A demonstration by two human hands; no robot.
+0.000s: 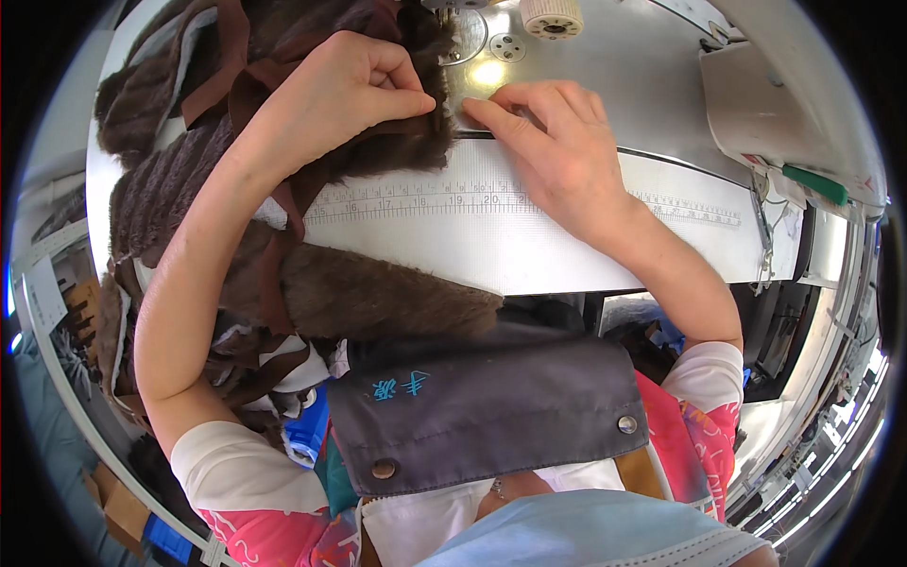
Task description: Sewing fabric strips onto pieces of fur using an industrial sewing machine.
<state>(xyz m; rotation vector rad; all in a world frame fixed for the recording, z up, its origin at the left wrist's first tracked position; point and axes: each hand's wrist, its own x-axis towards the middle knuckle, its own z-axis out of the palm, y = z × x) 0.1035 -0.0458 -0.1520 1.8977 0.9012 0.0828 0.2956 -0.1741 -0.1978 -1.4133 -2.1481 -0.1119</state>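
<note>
A dark brown fur piece lies at the left of the metal sewing bed, with a smooth brown fabric strip running over it. My left hand is closed in a pinch at the fur's right edge, thumb and fingertips pressed together. Just across a small gap, my right hand is closed too, its thumb and curled index finger toward that edge. Whatever sits between the right fingertips, if anything, is too small to make out. Beyond both hands is the round metal plate of the sewing machine.
A cream ridged knob stands at the far side of the metal bed. Printed ruler markings run along the white table. More brown fur hangs over the near left edge. The machine's pale housing is at the right.
</note>
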